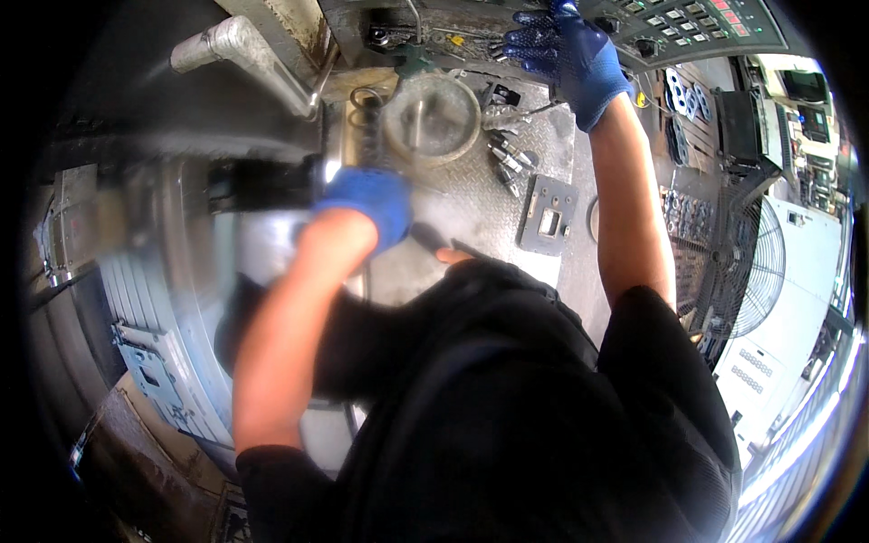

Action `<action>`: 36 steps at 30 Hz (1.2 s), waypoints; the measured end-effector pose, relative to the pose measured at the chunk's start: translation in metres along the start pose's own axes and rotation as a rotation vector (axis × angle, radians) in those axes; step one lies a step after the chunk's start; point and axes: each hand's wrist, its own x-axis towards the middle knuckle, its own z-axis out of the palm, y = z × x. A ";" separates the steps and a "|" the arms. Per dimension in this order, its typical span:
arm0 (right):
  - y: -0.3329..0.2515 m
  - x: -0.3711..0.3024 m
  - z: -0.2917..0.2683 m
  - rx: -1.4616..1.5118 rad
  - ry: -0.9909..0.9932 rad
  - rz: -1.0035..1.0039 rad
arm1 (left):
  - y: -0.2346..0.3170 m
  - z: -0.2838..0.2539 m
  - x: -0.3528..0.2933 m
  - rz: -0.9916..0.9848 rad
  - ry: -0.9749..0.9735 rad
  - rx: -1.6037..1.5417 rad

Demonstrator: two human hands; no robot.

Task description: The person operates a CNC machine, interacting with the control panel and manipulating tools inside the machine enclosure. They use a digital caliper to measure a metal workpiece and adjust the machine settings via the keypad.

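My left hand [369, 206], in a blue glove, is blurred at the left side of the metal plate [453, 213]. It looks closed, but what is in it is hidden. A dark coiled hose [367, 136] runs down toward this hand from above. My right hand [588, 68], also gloved in blue, reaches to the far side with its fingers spread, just left of a control panel [683, 27]. Between the hands, a round, cloudy disc-shaped container [433, 118] rests on the plate. Several metal fittings [509, 158] lie right of it.
A dark rectangular block with a square hole [548, 215] sits on the plate's right. A pale jointed arm [244, 59] juts out at upper left, above a streaky haze. To the right stand a round fan [756, 258] and a white cabinet [806, 262]. Ring-shaped metal parts [688, 98] lie on slats.
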 end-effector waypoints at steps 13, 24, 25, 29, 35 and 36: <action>-0.006 -0.005 0.003 -0.019 -0.009 -0.014 | 0.005 -0.007 0.004 -0.009 -0.094 -0.002; -0.009 -0.011 0.006 -0.098 0.018 -0.041 | -0.004 0.011 0.008 0.080 0.042 0.103; -0.009 -0.011 0.006 -0.094 0.023 -0.030 | -0.005 0.012 0.009 0.090 0.053 0.129; -0.008 -0.006 0.004 -0.087 0.039 -0.025 | -0.001 0.007 0.008 0.072 0.028 0.092; -0.011 -0.009 0.008 -0.054 0.022 -0.016 | 0.001 0.003 0.004 0.060 -0.004 0.060; -0.011 -0.009 0.008 -0.050 0.020 -0.012 | 0.003 0.000 0.002 0.049 -0.017 0.034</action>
